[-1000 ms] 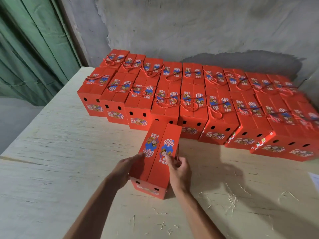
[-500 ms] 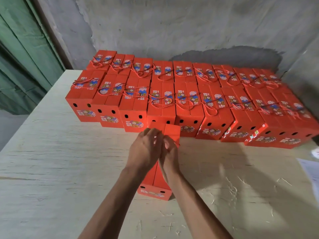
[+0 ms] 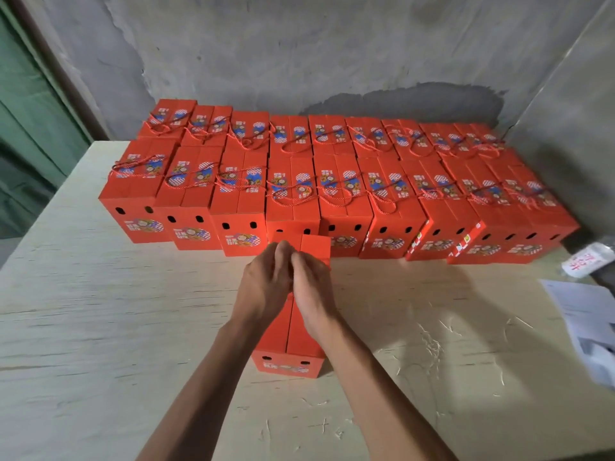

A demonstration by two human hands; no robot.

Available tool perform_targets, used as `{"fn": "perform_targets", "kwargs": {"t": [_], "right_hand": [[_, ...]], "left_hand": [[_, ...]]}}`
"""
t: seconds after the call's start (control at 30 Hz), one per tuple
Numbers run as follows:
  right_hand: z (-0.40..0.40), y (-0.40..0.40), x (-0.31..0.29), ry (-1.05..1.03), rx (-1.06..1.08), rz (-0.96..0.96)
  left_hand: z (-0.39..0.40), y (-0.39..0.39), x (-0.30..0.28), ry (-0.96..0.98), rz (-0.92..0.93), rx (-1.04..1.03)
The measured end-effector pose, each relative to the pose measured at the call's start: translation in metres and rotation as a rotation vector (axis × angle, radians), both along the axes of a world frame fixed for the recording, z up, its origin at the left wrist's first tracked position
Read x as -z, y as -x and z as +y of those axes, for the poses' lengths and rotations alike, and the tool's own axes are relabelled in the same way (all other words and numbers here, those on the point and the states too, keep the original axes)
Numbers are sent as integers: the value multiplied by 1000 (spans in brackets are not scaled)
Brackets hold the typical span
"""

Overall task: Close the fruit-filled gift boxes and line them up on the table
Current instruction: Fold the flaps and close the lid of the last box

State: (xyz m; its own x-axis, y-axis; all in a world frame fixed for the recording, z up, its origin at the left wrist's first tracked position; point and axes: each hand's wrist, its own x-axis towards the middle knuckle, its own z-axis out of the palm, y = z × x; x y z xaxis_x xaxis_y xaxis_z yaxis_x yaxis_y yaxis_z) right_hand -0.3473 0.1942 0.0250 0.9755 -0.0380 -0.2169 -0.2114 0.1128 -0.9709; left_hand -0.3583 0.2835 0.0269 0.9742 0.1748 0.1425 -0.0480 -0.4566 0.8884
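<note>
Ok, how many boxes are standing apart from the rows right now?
1. The lone box stands on the table just before the front row, with the left hand and right hand together over its top. More could sit out of frame.

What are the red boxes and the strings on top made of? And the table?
The red boxes look like matte printed cardboard: sharp folds, flat flaps, punched holes. The strings seem to be twisted red cord; the spiral strands show. The table looks like pale bare plywood, with streaky grain and loose splinters.
</note>
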Motion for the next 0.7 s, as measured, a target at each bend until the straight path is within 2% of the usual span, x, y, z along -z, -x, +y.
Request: {"fn": "perform_targets", "kwargs": {"t": [0.23,0.37,0.53,0.63,0.7], "right_hand": [[32,22,-9,20,-2,-57],[70,32,-10,38,-102,-108],[122,47,-17,47,-227,-146],[155,52,-23,43,-285,-163],[183,53,-26,58,-325,-184]], "left_hand": [[13,22,-3,68,-31,-91],[50,45,-6,112,9,-277],[102,73,-3,100,10,-383],[134,82,5,-66,-7,-415],[161,83,4,19,-22,-462]]}}
